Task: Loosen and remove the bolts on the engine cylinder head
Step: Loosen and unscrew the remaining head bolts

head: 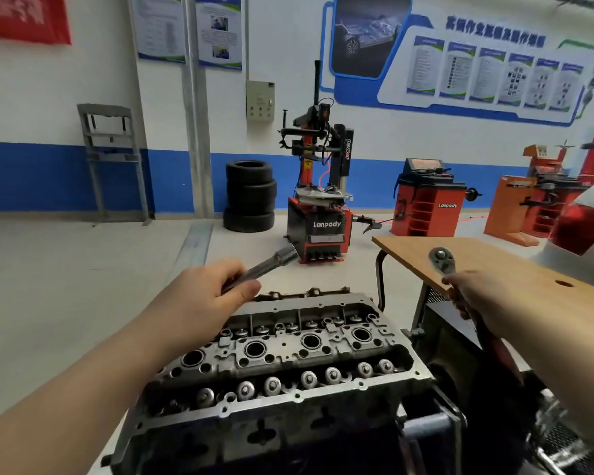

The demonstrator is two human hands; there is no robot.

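The grey engine cylinder head (282, 368) lies below me on a stand, with rows of valve springs and round plug wells showing. My left hand (203, 296) is raised over its far left corner and grips a long metal socket extension (261, 267) that points up and to the right. My right hand (477, 299) is raised to the right of the head and holds a ratchet wrench by its handle. The round ratchet head (440, 258) sticks up above my fingers. The two tools are apart.
A wooden table (515, 265) stands at the right behind my right hand. On the floor beyond are a red-and-black tyre changer (319, 214), stacked tyres (250, 197), red wheel balancers (426, 204) and a grey metal frame (114, 159) against the wall.
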